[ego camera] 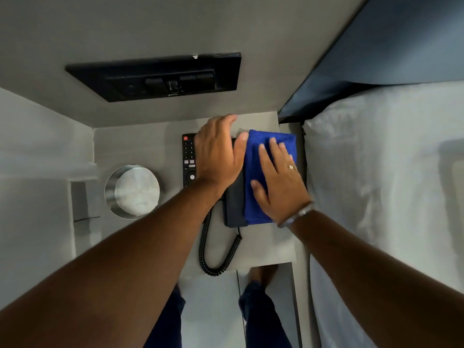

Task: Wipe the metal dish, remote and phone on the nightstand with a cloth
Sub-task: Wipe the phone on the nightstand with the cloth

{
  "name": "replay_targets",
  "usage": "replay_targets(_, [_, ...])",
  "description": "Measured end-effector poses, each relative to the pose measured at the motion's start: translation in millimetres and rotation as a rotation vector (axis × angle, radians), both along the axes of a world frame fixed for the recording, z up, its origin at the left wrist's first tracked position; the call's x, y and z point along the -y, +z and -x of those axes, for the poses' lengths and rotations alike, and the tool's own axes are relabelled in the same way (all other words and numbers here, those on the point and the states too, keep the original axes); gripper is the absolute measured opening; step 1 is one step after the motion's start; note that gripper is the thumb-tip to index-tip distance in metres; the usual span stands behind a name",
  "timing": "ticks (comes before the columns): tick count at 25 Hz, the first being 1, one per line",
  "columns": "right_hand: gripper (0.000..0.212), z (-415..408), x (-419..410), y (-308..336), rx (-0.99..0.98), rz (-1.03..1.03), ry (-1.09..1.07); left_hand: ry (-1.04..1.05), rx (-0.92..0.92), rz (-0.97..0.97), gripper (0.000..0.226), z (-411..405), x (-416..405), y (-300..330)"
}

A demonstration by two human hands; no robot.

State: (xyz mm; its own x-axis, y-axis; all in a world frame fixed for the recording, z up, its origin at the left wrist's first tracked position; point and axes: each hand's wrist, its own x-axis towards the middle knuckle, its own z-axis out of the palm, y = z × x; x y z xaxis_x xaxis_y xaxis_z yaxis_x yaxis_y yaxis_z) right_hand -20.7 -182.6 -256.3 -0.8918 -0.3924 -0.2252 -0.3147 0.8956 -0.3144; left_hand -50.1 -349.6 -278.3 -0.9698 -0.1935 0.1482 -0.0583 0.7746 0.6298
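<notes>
Two bare forearms reach in from the bottom edge, with two dark-trousered legs below them; on the grey desk (258, 247) lie one metal dish (132, 192), one remote (188, 159), one phone (234, 204) and one blue cloth (263, 172); the dish stands at the left, well apart from the phone, with the remote between them, just beside the phone's left edge; a black coiled cord (208, 249) loops from the phone toward the desk's near edge; a black wall panel (155, 79) hangs above, and a white bed (381, 197) runs along the right; the left hand (218, 156) lies flat with fingers (226, 123) spread open over the phone's upper left part, hiding that part and the remote's right edge, gripping nothing that shows; the right hand (278, 182), with a ring and a wrist bracelet, presses flat on the folded cloth, fingers extended and slightly apart, not curled around it; the cloth covers the phone's right side, so whether a handset sits beneath probably cannot be told from here.
</notes>
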Motion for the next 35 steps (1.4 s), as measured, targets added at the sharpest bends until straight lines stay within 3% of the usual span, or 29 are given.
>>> replay_targets(4, [0.070, 27, 20, -27, -0.039, -0.141, -0.002, -0.084, 0.190, -0.078, 0.061, 16, -11, -8])
replay_targets(7, [0.066, 11, 22, -43, -0.131, -0.205, -0.023, -0.095, 0.217, 0.041, 0.060, 19, -9, -19])
replay_targets(11, [0.094, -75, 0, -46, -0.096, -0.120, 0.008, -0.117, 0.297, 0.217, 0.061, 21, -11, -16])
replay_targets(13, [0.098, -97, -19, -41, -0.047, -0.117, 0.056, -0.136, 0.317, 0.260, 0.063, 21, -11, -14])
replay_targets(17, [0.082, -86, -26, -22, -0.005, -0.134, -0.002, -0.153, 0.332, 0.324, 0.066, 22, -12, -11])
replay_targets(21, [0.076, -68, -38, -2, -0.040, -0.173, -0.217, -0.167, 0.318, 0.326, 0.068, 22, -13, -13])
replay_targets(25, [0.064, -67, -8, -8, -0.045, -0.124, 0.034, -0.177, 0.335, 0.317, 0.062, 23, -12, -14])
replay_targets(29, [0.064, -62, -16, -12, -0.051, -0.156, 0.093, -0.239, 0.317, 0.309, 0.057, 23, -11, -11])
replay_targets(31, [0.061, -62, -25, -12, -0.024, -0.226, -0.012, -0.264, 0.324, 0.282, 0.057, 24, -10, -10])
replay_targets(35, [0.051, -71, -57, -15, 0.101, -0.232, -0.501, -0.281, 0.317, 0.254, 0.050, 23, -10, -12])
